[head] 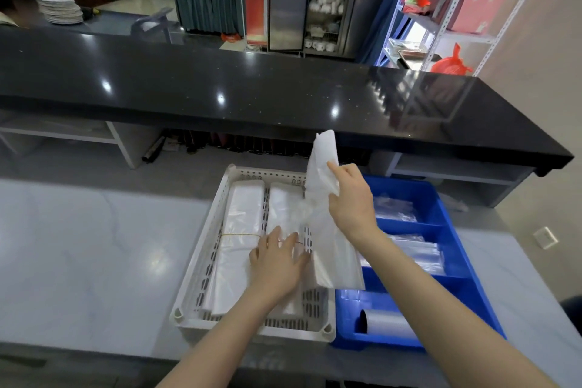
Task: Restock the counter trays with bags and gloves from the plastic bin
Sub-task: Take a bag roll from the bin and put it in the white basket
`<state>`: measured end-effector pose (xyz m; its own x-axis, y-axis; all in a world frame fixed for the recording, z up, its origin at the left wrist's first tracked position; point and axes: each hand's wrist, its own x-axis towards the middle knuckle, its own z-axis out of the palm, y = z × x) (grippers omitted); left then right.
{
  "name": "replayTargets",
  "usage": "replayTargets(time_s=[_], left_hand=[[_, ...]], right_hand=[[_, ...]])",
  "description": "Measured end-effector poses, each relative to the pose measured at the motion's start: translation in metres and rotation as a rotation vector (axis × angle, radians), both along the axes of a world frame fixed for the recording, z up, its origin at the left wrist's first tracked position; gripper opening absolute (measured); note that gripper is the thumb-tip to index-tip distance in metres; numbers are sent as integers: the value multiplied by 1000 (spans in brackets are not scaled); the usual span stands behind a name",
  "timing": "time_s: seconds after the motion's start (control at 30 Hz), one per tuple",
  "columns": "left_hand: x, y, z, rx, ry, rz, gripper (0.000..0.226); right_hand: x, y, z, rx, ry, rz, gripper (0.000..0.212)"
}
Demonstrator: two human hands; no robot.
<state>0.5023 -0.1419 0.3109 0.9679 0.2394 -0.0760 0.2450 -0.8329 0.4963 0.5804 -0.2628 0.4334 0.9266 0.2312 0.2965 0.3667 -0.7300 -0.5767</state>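
Observation:
A white perforated tray [206, 249] sits on the grey counter and holds flat stacks of clear plastic bags [244, 217]. My left hand [278, 260] rests flat on the middle stack inside the tray, fingers spread. My right hand [351, 198] grips a long bundle of clear bags [324, 154] and holds it upright over the tray's right edge; its lower end hangs down to the tray. To the right stands a blue divided bin [453, 249] with clear packets in its compartments and a plastic roll [385, 323] in the near one.
A raised black countertop [252, 85] runs across behind the trays, with open shelves beneath it. Grey counter surface [94, 246] extends to the left. A person's head shows at the far left beside a stack of plates [61, 9]. Metal shelving [447, 9] stands at the back right.

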Motion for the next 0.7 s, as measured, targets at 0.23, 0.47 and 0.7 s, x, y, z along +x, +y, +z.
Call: replayTargets(time_s=[0.23, 0.47, 0.7], left_hand=[[2, 33, 21, -319, -221, 33, 46], [-7, 63, 85, -1036, -510, 322, 34], [-25, 95, 98, -1088, -481, 312, 70]], right_hand=[[4, 10, 52, 65, -112, 128, 64], [-4, 51, 84, 114, -101, 268, 63], [-13, 85, 65, 342, 96, 227, 63]])
